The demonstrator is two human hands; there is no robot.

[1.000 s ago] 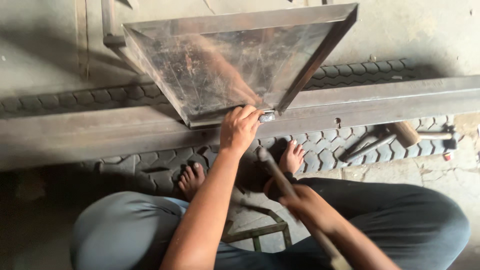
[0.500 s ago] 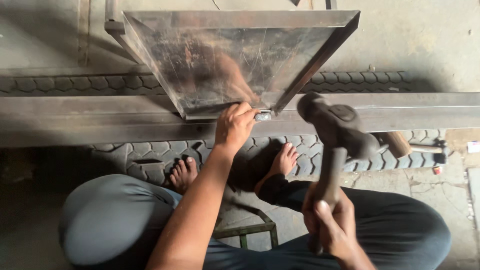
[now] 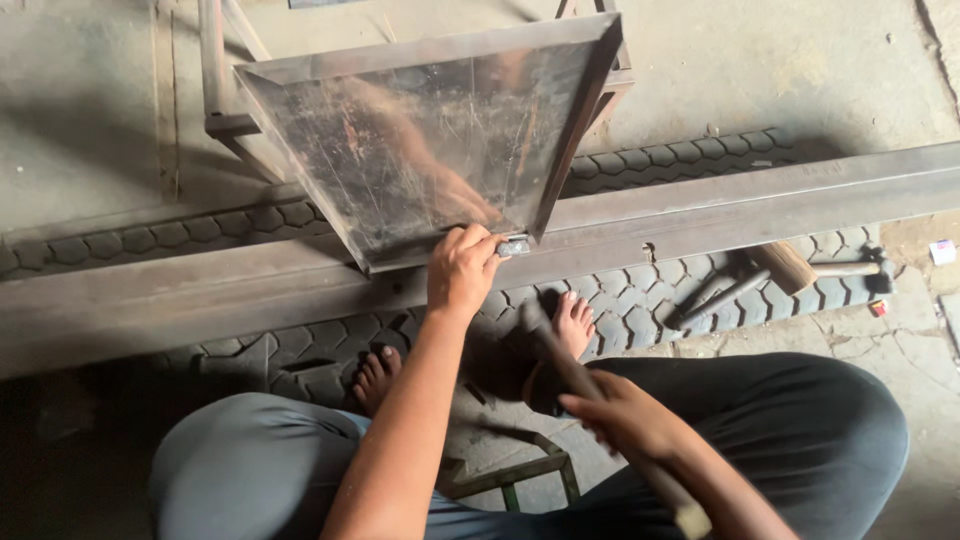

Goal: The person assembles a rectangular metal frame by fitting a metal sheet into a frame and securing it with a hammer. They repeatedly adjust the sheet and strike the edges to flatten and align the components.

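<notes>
From the head camera, the person's left hand is pinching a small grey metal hinge piece, fingers closed round it, at the near corner of a shallow scratched sheet-metal tray. The piece is sitting just beyond the fingertips, touching the tray's lower edge, probably so it is lining up where it has to be struck or fixed. The right hand is wrapped shut about the wooden handle of a dark-headed hammer, whose blurred head is hanging below the left hand, near the person's bare feet.

Under the left hand a long rusty steel beam is running across and carrying the tray's edge, serving as an anvil. Beyond and beneath it strips of black tyre tread are lying on the grey concrete floor. To the right of the right hand, spare hammers are resting on the tread.
</notes>
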